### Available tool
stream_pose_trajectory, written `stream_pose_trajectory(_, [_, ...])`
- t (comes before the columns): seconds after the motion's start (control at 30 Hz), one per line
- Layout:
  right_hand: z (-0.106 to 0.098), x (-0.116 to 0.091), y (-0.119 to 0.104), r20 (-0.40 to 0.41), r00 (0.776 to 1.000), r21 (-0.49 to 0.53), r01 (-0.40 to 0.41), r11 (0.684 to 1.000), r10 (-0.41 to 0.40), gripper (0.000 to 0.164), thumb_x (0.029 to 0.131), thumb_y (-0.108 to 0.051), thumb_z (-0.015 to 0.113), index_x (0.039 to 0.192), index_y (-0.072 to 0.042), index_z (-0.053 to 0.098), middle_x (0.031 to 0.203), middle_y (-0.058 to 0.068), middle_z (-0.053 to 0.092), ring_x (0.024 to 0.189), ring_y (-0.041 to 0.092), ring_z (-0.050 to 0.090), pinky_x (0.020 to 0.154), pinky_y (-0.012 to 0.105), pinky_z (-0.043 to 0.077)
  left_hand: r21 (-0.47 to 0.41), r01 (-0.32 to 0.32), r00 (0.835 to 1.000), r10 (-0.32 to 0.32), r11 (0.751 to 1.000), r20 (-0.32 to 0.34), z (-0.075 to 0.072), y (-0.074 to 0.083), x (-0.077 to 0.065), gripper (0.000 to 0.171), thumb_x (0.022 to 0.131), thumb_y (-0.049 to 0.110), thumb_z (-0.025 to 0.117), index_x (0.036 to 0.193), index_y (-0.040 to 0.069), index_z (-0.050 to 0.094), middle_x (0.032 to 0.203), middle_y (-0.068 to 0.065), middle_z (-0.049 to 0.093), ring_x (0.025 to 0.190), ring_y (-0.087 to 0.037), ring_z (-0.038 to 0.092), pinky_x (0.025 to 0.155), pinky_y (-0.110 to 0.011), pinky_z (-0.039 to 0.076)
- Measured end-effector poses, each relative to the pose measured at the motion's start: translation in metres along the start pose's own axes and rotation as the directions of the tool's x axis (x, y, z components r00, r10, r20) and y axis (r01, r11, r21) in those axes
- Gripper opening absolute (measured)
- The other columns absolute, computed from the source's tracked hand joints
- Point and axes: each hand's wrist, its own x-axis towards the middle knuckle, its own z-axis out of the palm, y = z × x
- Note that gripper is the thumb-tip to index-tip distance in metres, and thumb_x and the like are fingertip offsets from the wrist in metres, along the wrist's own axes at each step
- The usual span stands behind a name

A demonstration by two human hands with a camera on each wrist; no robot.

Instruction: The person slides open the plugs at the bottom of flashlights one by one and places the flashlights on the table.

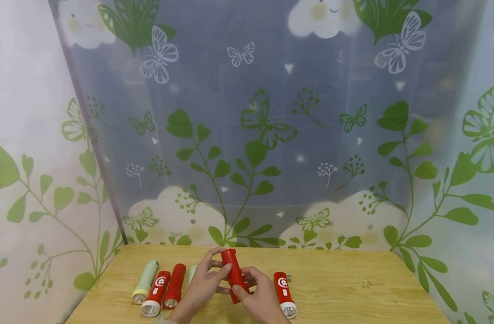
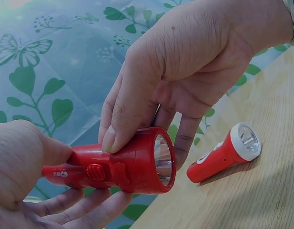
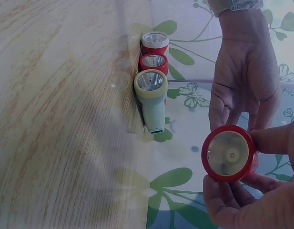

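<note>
Both hands hold one all-red flashlight (image 1: 232,270) above the table. My left hand (image 1: 206,280) grips its narrower tail end, thumb on one side and fingers on the other. At the lamp end, my right hand (image 1: 260,294) pinches the body between thumb and fingers. In the left wrist view a ridged red switch (image 2: 96,172) shows on the flashlight, with the right thumb (image 2: 119,119) close to the lamp head. The right wrist view looks into its round lens (image 3: 228,153) inside a red rim.
Left on the wooden table (image 1: 352,288) lie a pale green flashlight (image 1: 146,279), a red one with white head (image 1: 155,292) and an all-red one (image 1: 175,285). Another pale green item (image 1: 192,272) is mostly behind my left hand. Rightward lies a red-and-white flashlight (image 1: 284,292) with metal prongs out.
</note>
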Motion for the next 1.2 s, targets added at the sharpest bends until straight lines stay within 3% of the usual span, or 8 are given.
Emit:
stream_pose_trajectory(0.5, [-0.0004,0.0008,-0.0004,0.000,1.000,0.019,0.001,1.000,-0.001,0.029,0.090,-0.015,0.074,0.118,-0.008,0.068,0.103,0.008,0.071,0.088,0.019,0.061,0.068,0.033,0.054,-0.004,-0.007,1.000,0.007,1.000,0.009,0.0002,-0.0003,0.0000,0.057,0.102,0.027,0.061,0.150,0.010,0.034,0.126,-0.025,0.052,0.091,-0.024,0.071,0.074,-0.049,0.063])
stream_pose_trajectory(1.2, [-0.0024,0.0019,0.0022,0.013,1.000,-0.004,0.009,1.000,-0.009,0.030,0.092,-0.017,0.072,0.120,-0.009,0.068,0.106,0.007,0.072,0.091,0.018,0.061,0.072,0.033,0.052,-0.013,-0.002,1.000,0.002,1.000,0.017,0.0014,-0.0064,0.0048,0.057,0.104,0.025,0.059,0.153,0.013,0.034,0.127,-0.024,0.050,0.093,-0.022,0.070,0.074,-0.048,0.063])
